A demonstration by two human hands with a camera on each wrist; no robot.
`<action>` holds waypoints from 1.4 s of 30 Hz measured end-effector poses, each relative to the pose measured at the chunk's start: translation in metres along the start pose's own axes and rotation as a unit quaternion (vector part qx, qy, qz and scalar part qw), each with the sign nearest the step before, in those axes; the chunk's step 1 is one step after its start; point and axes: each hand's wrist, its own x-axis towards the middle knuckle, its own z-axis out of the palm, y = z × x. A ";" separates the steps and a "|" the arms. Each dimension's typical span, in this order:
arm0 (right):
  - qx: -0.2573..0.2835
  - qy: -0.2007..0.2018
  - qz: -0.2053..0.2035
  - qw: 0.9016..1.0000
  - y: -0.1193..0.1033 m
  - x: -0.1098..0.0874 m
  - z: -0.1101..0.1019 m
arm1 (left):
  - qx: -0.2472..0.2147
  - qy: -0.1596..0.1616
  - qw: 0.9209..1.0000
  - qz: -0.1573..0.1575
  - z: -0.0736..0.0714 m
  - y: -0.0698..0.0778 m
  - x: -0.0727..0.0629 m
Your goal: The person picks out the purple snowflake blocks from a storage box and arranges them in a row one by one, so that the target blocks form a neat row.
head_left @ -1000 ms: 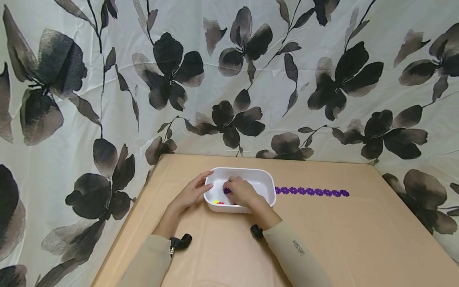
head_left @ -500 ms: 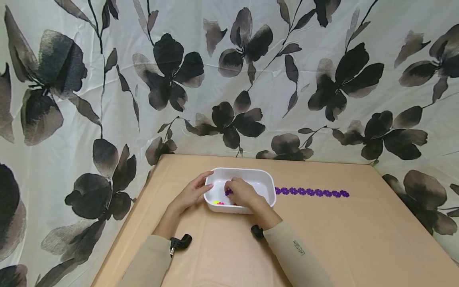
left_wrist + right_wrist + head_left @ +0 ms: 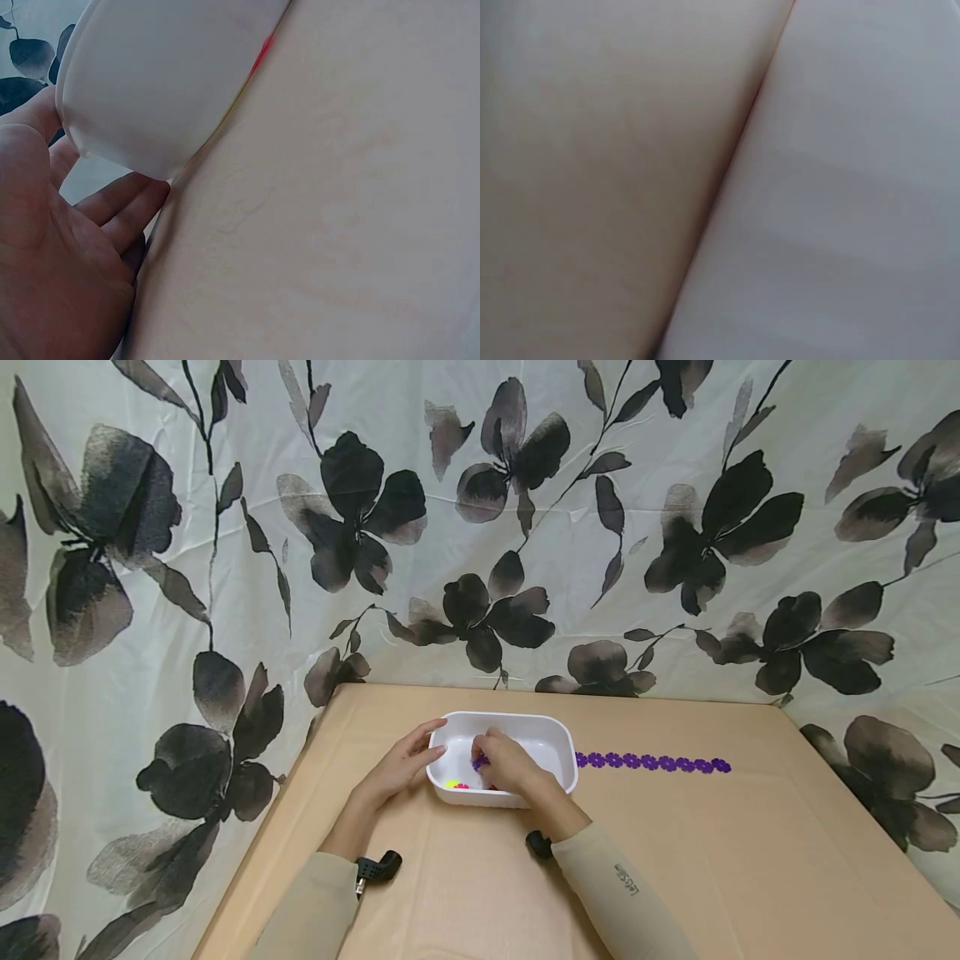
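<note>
A white rectangular tray (image 3: 545, 742) with rounded corners stands on the table. My left hand (image 3: 393, 770) holds its left end; in the left wrist view, the thumb lies on the tray's rim and other fingers touch lower down the wall. Inside the tray, the right hand (image 3: 512, 766) has its fingers bent down around a purple flower-shaped piece (image 3: 479, 762), partly hidden by them. Yellow (image 3: 452, 783) and pink (image 3: 462, 786) pieces lie at the front left of the tray. In the right wrist view, only the tray's wall (image 3: 832, 187) and the tabletop appear, no hand.
A straight row of purple flower-shaped pieces (image 3: 649, 762) runs right from the tray across the tan table (image 3: 675, 843). Its left end meets the tray's edge in the head view. Behind the table hangs a white curtain (image 3: 600, 552) printed with dark flowers.
The right hand has shifted very slightly to the right within the tray, the purple piece moving with its fingertips. My left hand and the row of pieces stay put.
</note>
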 end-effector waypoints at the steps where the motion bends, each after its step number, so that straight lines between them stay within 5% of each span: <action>1: 0.006 0.001 0.000 1.000 0.000 0.000 0.000 | 0.000 0.000 1.000 0.000 0.000 0.000 0.000; 8: 0.043 0.020 -0.008 0.999 -0.001 -0.002 -0.002 | 0.007 0.004 1.000 -0.008 0.001 0.000 -0.002; 13: 0.082 0.089 0.002 0.993 0.002 -0.007 -0.008 | 0.011 0.007 1.000 -0.011 0.002 -0.002 -0.004; 18: 0.133 0.161 0.029 0.978 0.008 -0.019 -0.023 | 0.015 0.010 1.000 -0.012 0.002 -0.003 -0.004; 25: 0.227 0.248 0.032 0.941 0.034 -0.039 -0.050 | 0.014 0.006 1.000 -0.005 0.001 -0.001 -0.003; 42: 0.254 0.333 0.125 0.899 0.109 -0.093 -0.102 | 0.014 0.006 1.000 0.001 0.000 0.003 -0.002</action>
